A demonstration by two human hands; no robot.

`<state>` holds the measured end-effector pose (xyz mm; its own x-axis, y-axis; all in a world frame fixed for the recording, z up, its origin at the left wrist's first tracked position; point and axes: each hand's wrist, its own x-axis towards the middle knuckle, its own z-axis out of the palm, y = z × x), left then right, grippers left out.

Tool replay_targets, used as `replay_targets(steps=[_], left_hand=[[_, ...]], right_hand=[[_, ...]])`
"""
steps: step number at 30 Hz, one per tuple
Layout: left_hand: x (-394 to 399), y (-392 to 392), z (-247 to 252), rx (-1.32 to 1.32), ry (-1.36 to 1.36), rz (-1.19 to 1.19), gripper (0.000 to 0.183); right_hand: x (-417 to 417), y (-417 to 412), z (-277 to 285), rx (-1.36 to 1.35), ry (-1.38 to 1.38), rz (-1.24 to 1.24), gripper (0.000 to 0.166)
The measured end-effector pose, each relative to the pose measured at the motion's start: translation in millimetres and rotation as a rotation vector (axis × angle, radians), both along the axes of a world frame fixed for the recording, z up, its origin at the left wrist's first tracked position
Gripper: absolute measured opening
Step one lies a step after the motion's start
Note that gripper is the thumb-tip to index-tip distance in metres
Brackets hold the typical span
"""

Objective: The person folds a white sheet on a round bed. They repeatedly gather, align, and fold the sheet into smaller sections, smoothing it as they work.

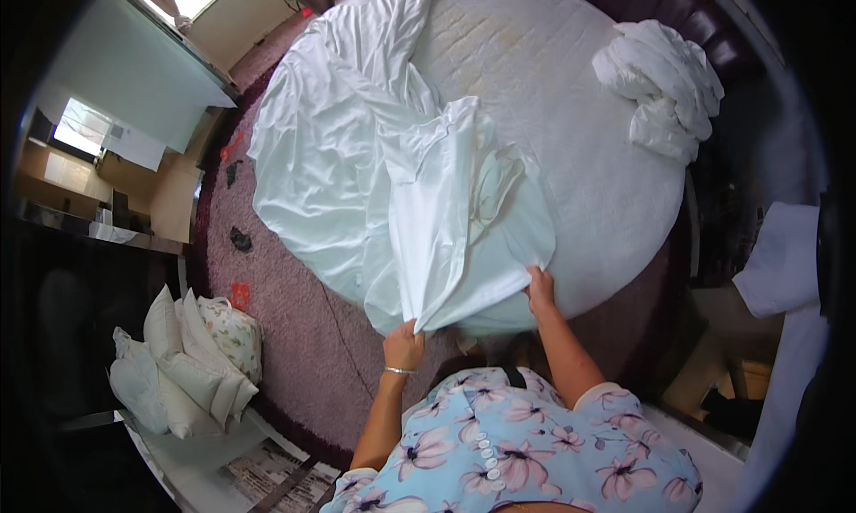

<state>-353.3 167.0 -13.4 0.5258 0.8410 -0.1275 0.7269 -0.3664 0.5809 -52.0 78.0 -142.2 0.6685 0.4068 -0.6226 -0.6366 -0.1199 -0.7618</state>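
Note:
A large white fabric cover (321,159), rumpled and folded over itself, lies across the left side and front of a round mattress (602,199). My left hand (404,347) grips a gathered edge of it at the front, and the cloth is drawn taut upward from my fingers. Further right, my right hand (540,291) pinches another part of the cloth's edge, at the mattress's front. Between and above my hands the cover gapes, with bunched whitish fabric (495,182) showing inside. The mattress top is bare on the right and bears yellowish stains.
A crumpled white duvet (662,88) lies at the mattress's upper right. Several pillows (184,372) are piled at the lower left beside a patterned bundle (231,332). Dark scraps (241,239) and a red item (240,296) lie on the purplish carpet (294,326). White cloth (782,259) hangs at the right.

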Motion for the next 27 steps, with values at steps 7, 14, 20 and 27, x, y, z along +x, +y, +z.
replay_targets(steps=[7,14,20,27], left_hand=[[30,-1,25,0.035,-0.056,-0.021,0.014],[48,-18,38,0.102,-0.065,0.017,0.012],[60,-30,38,0.109,-0.039,0.051,0.012],[69,-32,41,0.126,-0.060,0.086,0.008]], right_hand=[[-29,29,-11,-0.223,-0.067,0.071,0.028],[-29,45,1,-0.121,-0.656,0.316,0.024],[-41,94,56,-0.121,-0.606,0.589,0.034],[-37,99,39,-0.259,-0.695,0.769,0.045]])
